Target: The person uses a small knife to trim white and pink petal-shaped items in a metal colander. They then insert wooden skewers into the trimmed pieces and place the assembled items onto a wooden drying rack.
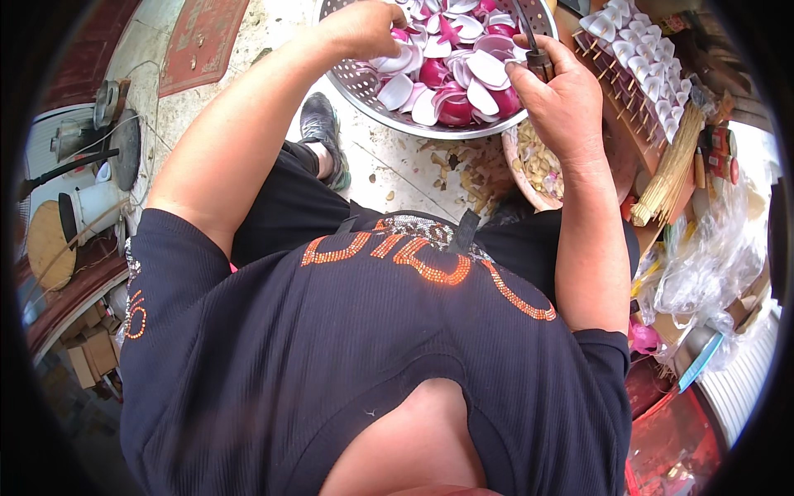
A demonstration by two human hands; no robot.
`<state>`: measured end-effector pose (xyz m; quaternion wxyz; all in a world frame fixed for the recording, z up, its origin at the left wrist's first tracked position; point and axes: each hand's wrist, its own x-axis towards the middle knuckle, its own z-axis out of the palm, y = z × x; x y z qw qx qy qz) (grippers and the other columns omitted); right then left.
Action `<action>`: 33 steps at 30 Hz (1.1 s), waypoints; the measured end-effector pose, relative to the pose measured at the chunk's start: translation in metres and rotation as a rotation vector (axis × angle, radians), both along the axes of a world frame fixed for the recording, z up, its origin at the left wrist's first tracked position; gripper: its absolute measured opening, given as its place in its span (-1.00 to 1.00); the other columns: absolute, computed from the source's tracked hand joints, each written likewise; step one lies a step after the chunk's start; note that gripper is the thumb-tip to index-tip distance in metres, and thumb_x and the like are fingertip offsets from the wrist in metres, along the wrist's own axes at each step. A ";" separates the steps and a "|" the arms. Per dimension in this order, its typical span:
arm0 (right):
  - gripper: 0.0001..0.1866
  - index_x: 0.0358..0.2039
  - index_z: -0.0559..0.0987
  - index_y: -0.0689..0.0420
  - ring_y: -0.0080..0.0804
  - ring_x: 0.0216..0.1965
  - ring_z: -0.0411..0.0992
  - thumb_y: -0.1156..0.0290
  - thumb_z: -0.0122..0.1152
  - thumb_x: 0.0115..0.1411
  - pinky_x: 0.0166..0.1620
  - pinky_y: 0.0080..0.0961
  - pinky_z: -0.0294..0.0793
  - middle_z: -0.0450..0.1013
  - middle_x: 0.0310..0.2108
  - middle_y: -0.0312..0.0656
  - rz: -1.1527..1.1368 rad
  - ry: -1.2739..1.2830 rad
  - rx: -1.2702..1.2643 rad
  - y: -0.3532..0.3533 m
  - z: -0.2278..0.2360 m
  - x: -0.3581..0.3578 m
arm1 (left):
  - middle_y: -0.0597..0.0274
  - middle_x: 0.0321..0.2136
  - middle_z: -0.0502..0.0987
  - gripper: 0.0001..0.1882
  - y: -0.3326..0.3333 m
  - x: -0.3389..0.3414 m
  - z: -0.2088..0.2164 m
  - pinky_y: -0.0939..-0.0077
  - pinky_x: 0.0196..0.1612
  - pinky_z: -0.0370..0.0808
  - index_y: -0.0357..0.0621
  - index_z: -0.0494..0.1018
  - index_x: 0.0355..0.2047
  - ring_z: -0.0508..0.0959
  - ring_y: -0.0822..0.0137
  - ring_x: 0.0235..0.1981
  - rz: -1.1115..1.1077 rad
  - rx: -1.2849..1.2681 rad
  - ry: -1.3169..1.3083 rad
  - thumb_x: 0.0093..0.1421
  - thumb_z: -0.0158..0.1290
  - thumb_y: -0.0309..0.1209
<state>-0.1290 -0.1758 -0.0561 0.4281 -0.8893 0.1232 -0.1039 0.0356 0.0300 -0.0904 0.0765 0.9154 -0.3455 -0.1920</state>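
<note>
A metal colander [351, 97] with holes in its wall is heaped with cut red onion pieces [490, 69], purple outside and white inside. My left hand [364, 30] reaches over its left side. Its thumb and fingers curl around a purple red onion piece at the edge of the heap; their tips are partly hidden. Over the right rim, my right hand [566, 95] is closed round the wooden handle of a knife [539, 63]. The dark, narrow blade points up and away over the onions.
Rows of skewered onion pieces [637, 50] lie at the far right. Near them are a bundle of thin wooden skewers [672, 178] and plastic bags [707, 256]. Below the colander, a pinkish bowl [514, 157] holds peelings; scraps litter the floor. A red mat [203, 45] lies left.
</note>
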 end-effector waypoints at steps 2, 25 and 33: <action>-0.62 -0.14 0.59 0.11 -0.32 -0.38 0.56 0.31 0.26 0.00 -0.22 -0.46 0.51 0.58 -0.42 -0.09 0.003 0.004 -0.019 0.000 0.002 -0.002 | -0.05 -0.21 0.56 -0.44 -0.001 -0.015 -0.010 0.24 -0.03 0.49 -0.01 0.43 0.05 0.57 0.06 -0.13 0.002 0.093 -0.083 -0.05 0.18 -0.38; -0.62 -0.12 0.57 0.11 -0.24 -0.32 0.57 0.33 0.23 0.00 -0.18 -0.43 0.52 0.58 -0.37 -0.04 0.058 0.024 -0.090 0.005 -0.003 -0.004 | 0.15 -0.61 0.56 -0.71 -0.004 0.023 0.024 0.40 -0.46 0.53 -0.20 0.52 -0.18 0.57 0.27 -0.59 0.490 -0.121 0.151 0.06 0.05 -0.41; -0.62 -0.12 0.57 0.11 -0.24 -0.33 0.57 0.33 0.22 0.00 -0.18 -0.43 0.52 0.58 -0.38 -0.05 0.062 0.049 -0.059 0.006 -0.001 -0.003 | 0.01 -0.29 0.59 -0.59 0.000 0.036 0.006 0.33 -0.32 0.54 -0.23 0.46 -0.06 0.60 0.19 -0.36 0.622 -0.484 0.070 0.02 0.07 -0.51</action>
